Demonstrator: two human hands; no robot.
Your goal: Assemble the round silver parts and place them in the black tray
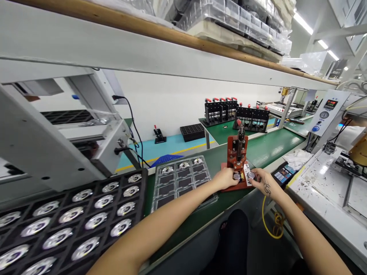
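Observation:
A red toggle-clamp fixture [237, 149] stands upright on the green bench, its dark lever raised. My left hand [227, 178] is at the fixture's base, its fingers closed on a small round metallic part [236, 176]. At the fixture's right side, my right hand [261, 181] pinches a second round metallic part [251, 175] in front of a white label [247, 174] with dark writing. Left of the fixture lies a clear plastic tray [183, 183], with shiny round parts in its far row. A black tray [145, 179] at the lower left holds several shiny round parts.
A small keypad device [282, 173] sits right of my right hand, beside a white machine table [315, 183]. Black clamp racks [220, 110] stand behind the fixture. A shelf beam [143, 53] crosses overhead. A yellow cable [265, 217] hangs below the bench.

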